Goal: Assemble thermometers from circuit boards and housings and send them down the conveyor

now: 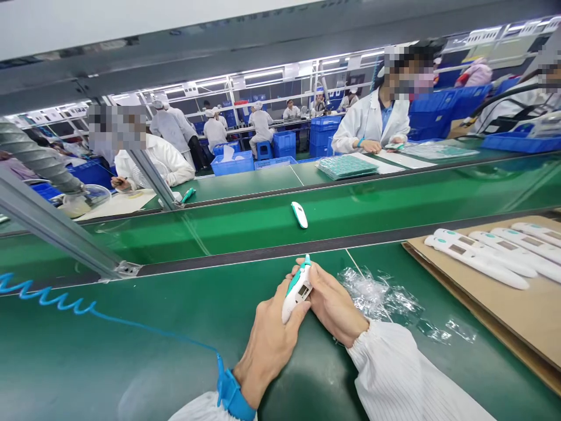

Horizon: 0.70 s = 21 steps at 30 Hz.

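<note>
A blue band is worn on the left wrist, and a curly blue cord is joined to it; a small white and green gadget is held over the green worktop, gripped by the curled fingers of the left hand and the right hand; its thin tip is pointed away, and its little screen is left showing; crinkly clear plastic is spread just beside the right hand; farther right, long white pieces are laid in a row on brown cardboard; past the hands, another white and green gadget is left lying on a shiny green strip; beyond that, green sheets are piled up near a person in a white coat; far back, blue bins can be seen.
</note>
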Motion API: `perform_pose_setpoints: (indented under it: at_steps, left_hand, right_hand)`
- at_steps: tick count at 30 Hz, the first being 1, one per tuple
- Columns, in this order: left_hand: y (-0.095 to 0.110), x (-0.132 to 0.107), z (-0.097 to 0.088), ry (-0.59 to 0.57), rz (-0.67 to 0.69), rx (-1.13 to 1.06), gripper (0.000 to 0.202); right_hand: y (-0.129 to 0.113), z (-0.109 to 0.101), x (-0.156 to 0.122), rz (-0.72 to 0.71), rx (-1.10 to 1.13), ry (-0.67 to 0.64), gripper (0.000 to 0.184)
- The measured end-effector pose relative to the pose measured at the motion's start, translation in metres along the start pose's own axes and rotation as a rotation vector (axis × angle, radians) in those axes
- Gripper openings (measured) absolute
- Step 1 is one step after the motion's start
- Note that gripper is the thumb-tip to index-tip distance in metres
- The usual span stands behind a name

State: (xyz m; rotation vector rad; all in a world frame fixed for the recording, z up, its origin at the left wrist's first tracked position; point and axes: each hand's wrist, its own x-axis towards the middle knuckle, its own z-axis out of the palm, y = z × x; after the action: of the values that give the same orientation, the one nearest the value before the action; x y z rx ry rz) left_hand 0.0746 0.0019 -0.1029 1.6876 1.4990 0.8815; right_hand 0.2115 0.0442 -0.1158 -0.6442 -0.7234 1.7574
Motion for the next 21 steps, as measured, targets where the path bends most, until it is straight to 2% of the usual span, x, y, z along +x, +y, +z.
perform_pose_setpoints:
  at_steps: [3,9,12,15,21]
  left_hand:
    - [0.0007,0.0005,-0.0001,0.004,0.055,-0.017,0.049]
    - [-0.0012,-0.0003,0.0001,0.037,-0.002,0.002,0.044]
    - [-0.006,0.0001,0.0021,0.087,0.086,0.037,0.046]
    - [-0.0081,-0.0007,0.0036,0.066,0.137,0.022,0.044]
    - [-0.0051,-0.0034,0.0054,0.07,0.114,0.1,0.044]
  right_hand:
    - [0.002,-0.0006,0.0001,-0.017,0.016,0.028,0.034]
    - [0.0018,-0.0006,0.0013,0.022,-0.005,0.029,0.036]
    - [0.0012,-0.0001,0.0007,0.024,0.003,0.07,0.036]
    - [0.0005,0.0004,0.0009,0.018,0.008,0.091,0.036]
    - [0.0008,-0.0013,0.0027,-0.011,-0.048,0.1,0.033]
